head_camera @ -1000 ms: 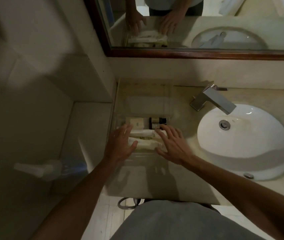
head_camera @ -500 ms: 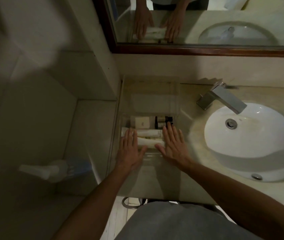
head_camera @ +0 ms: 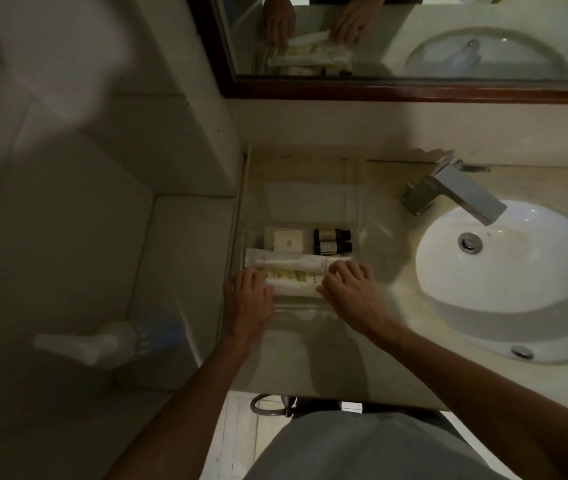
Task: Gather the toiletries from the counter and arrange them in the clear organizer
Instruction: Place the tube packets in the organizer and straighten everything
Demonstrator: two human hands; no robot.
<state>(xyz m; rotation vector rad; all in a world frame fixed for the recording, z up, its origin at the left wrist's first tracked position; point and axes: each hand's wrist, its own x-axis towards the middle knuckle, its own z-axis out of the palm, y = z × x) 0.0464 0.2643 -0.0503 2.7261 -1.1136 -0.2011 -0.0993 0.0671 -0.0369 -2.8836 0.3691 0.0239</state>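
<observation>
The clear organizer lies on the counter's left end. Inside it sit a white soap box, two small dark bottles and white tubes laid crosswise. My left hand curls its fingers on the left end of the nearest white tube. At that tube's right end my right hand has its fingers bent over it. Both hands grip this tube, with their fingertips hiding its ends.
A white sink with a chrome faucet fills the right of the beige counter. A wood-framed mirror hangs behind. A tiled wall runs along the left, with a blurred white and blue bottle.
Both hands were flat and spread over the tubes. Their fingers have curled down onto the two ends of the nearest tube.
</observation>
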